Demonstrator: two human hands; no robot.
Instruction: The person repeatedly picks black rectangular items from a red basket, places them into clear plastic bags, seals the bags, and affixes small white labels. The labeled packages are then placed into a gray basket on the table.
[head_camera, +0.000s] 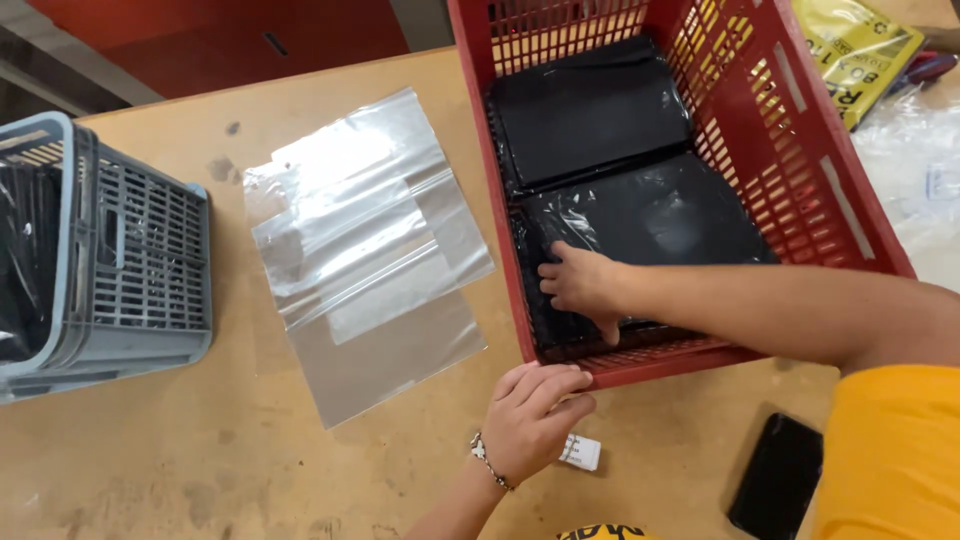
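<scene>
A red plastic crate (800, 170) stands on the wooden table and holds black items wrapped in clear plastic, one at the back (590, 105) and one nearer (660, 220). My right hand (580, 285) reaches into the crate from the right. Its fingers curl over the left end of the nearer black packet and the thumb presses its front edge. My left hand (535, 420), with a beaded bracelet on the wrist, rests on the table just below the crate's front rim, fingers loosely extended and holding nothing.
Several clear plastic bags (370, 250) lie overlapped left of the red crate. A grey crate (130, 260) holding dark items stands at the far left. Near my left hand lies a small white tag (581, 452). A black phone (780, 490) lies at the bottom right, a yellow package (860, 45) at the top right.
</scene>
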